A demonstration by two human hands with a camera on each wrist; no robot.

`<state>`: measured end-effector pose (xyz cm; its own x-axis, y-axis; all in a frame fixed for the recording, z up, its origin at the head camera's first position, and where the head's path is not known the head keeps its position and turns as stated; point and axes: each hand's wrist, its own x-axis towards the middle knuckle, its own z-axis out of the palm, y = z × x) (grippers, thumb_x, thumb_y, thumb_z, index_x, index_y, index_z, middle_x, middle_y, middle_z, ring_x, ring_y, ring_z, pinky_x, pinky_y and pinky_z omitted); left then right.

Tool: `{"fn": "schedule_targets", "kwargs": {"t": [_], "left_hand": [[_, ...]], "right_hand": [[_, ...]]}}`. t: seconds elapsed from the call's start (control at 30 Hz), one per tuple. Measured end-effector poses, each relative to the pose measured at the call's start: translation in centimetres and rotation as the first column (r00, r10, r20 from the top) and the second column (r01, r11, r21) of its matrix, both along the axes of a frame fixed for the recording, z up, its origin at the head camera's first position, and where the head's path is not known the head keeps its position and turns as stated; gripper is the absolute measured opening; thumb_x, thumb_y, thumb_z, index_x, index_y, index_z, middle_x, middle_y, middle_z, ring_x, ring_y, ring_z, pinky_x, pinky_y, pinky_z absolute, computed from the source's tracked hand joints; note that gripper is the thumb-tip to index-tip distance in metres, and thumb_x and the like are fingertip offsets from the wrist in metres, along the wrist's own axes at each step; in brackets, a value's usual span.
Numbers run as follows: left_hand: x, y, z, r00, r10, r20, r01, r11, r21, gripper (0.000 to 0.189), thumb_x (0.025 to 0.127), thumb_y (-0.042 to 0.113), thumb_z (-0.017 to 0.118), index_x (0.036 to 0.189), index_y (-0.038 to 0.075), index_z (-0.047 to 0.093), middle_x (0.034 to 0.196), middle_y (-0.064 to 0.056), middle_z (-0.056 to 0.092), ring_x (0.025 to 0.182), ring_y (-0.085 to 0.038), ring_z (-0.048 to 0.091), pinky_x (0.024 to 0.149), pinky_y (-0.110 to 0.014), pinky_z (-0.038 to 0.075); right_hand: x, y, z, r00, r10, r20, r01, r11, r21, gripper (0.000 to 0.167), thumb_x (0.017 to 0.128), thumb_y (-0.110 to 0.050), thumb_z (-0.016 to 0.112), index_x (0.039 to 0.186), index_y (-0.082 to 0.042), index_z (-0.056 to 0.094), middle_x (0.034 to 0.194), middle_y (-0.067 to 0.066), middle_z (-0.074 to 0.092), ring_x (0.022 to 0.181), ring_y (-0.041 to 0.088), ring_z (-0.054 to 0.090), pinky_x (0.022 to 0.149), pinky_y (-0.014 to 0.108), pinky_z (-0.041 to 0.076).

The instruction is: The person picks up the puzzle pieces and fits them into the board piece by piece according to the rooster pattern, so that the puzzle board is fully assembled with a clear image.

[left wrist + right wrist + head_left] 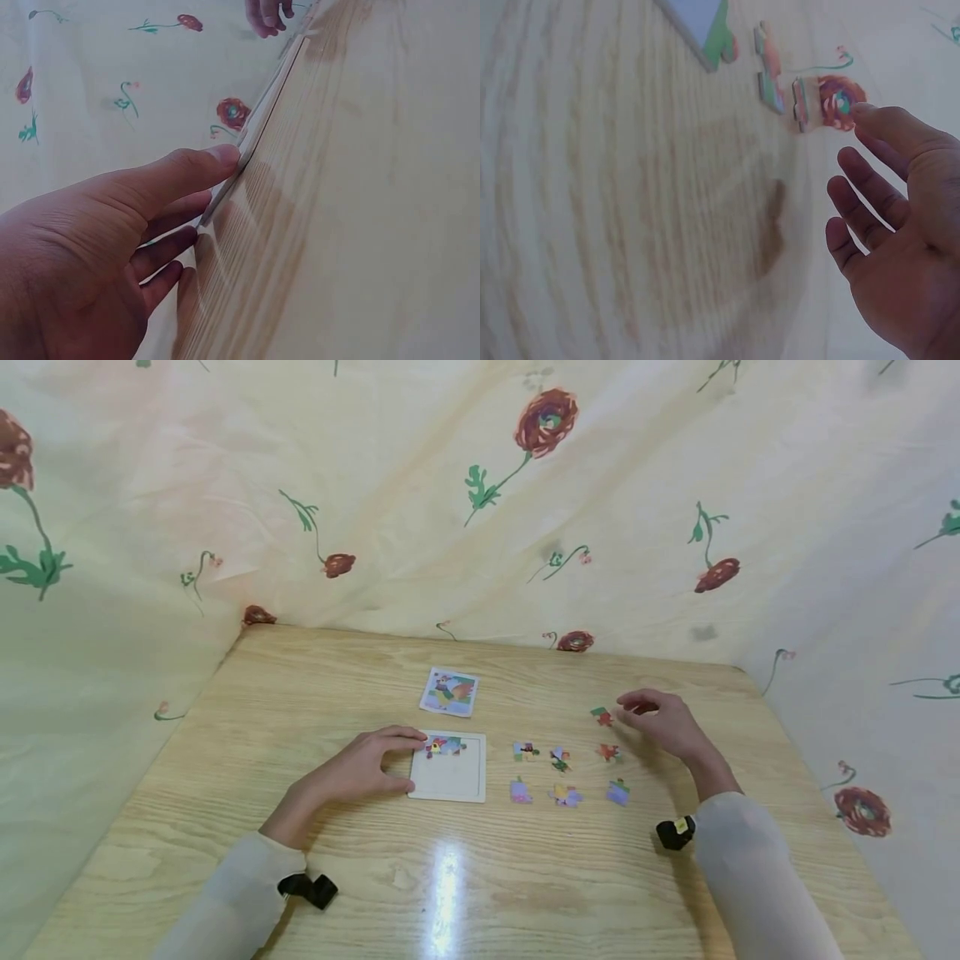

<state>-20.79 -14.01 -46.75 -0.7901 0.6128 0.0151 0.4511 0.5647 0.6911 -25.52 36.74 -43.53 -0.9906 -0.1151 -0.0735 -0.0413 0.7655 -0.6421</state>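
Note:
My left hand (pixel 375 766) touches the left side of a white puzzle tray (pixel 450 785), thumb near the lower corner, fingers at the upper one. In the left wrist view its thumb (pixel 206 163) lies against the tray's edge. A joined strip of puzzle pieces (pixel 446 746) lies along the top inside the tray. On the right, my right hand (pixel 663 720) hovers with relaxed fingers beside a green and red puzzle piece (pixel 602 717). The right wrist view shows nothing between its fingers (pixel 866 191). Below that piece lies a reddish piece (pixel 608 752).
A square picture card (pixel 450 692) of a colourful bird lies behind the tray. Several more loose pieces, among them a purple one (pixel 520 791) and a blue one (pixel 618 792), lie right of the tray. A flowered cloth (pixel 420 510) hangs behind the wooden table (pixel 330 668).

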Motion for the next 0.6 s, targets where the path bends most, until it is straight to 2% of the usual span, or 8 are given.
{"fn": "schedule_targets", "kwargs": {"t": [0.2, 0.43, 0.6], "left_hand": [[-0.1, 0.0, 0.0, 1.0, -0.001, 0.008, 0.001, 1.0, 0.005, 0.066, 0.09, 0.032, 0.082, 0.147, 0.009, 0.058, 0.154, 0.0, 0.053, 0.147, -0.03, 0.046, 0.116, -0.054, 0.043], [-0.2, -0.1, -0.2, 1.0, 0.003, 0.003, -0.003, 1.0, 0.013, 0.068, 0.089, 0.033, 0.082, 0.148, 0.011, 0.057, 0.151, 0.0, 0.053, 0.144, -0.029, 0.048, 0.115, -0.053, 0.044], [-0.2, -0.2, -0.2, 1.0, 0.004, 0.007, -0.004, 1.0, 0.015, 0.069, 0.089, 0.034, 0.082, 0.149, 0.012, 0.057, 0.151, 0.0, 0.053, 0.144, -0.029, 0.048, 0.114, -0.053, 0.045]], "right_hand": [[-0.6, 0.5, -0.8, 0.999, 0.013, 0.039, -0.013, 1.0, -0.018, 0.045, 0.101, -0.036, 0.068, 0.135, -0.007, 0.065, 0.128, 0.019, 0.063, 0.113, 0.029, 0.057, 0.082, 0.027, 0.049], [-1.4, 0.5, -0.9, 0.995, 0.076, 0.072, -0.077, 0.997, 0.015, 0.046, 0.099, -0.032, 0.07, 0.138, -0.009, 0.063, 0.134, 0.019, 0.057, 0.117, 0.031, 0.052, 0.088, 0.036, 0.044], [-2.0, 0.3, -0.9, 0.987, 0.131, 0.097, -0.134, 0.991, 0.025, 0.047, 0.098, -0.027, 0.072, 0.139, -0.008, 0.062, 0.136, 0.02, 0.053, 0.113, 0.032, 0.046, 0.087, 0.038, 0.041]]}}
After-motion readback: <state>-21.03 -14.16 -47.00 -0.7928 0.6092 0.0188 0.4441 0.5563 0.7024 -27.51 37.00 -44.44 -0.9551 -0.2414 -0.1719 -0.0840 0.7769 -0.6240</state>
